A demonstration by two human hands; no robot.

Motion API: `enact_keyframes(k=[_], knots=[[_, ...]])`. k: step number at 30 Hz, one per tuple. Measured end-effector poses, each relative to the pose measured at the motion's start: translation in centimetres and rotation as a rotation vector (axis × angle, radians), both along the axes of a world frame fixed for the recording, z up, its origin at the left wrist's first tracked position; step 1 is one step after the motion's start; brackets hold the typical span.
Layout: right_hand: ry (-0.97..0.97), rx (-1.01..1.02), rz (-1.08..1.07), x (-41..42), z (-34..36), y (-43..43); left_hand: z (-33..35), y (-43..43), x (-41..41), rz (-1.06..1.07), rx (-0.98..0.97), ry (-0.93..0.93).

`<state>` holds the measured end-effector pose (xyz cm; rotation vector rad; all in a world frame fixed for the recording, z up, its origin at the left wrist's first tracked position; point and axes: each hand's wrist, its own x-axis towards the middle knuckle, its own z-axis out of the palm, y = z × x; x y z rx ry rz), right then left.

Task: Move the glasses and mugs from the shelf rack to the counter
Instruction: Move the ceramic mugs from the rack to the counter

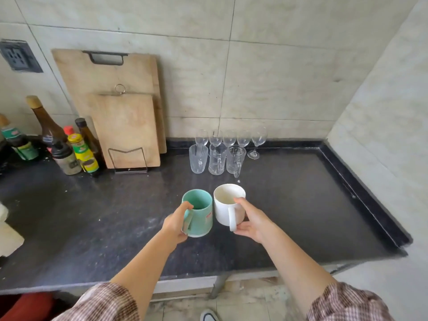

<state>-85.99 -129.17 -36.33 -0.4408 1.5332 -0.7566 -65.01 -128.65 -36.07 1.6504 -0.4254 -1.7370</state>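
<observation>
- The green mug and white mug stand upright side by side at mid-counter, nearly touching, handles toward the person for an easy grip.
- The left hand closes its fingers around the green mug's handle; the right hand pinches the white mug's rim and cradles its handle.
- Behind them, wine glasses and clear glass mugs already line up near the wall, which likely keeps the front free.
- The shelf rack is out of view.
</observation>
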Motion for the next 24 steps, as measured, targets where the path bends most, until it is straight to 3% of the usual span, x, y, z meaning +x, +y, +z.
enact_keyframes(k=[11, 24], knots=[[-0.024, 0.122, 0.107, -2.3, -5.7, -14.1, -5.1, -12.3, -2.6, 0.108, 0.096, -0.132], [-0.092, 0.164, 0.11, -2.4, -7.4, -16.2, -7.4, -14.2, -3.7, 0.166, 0.055, -0.155]])
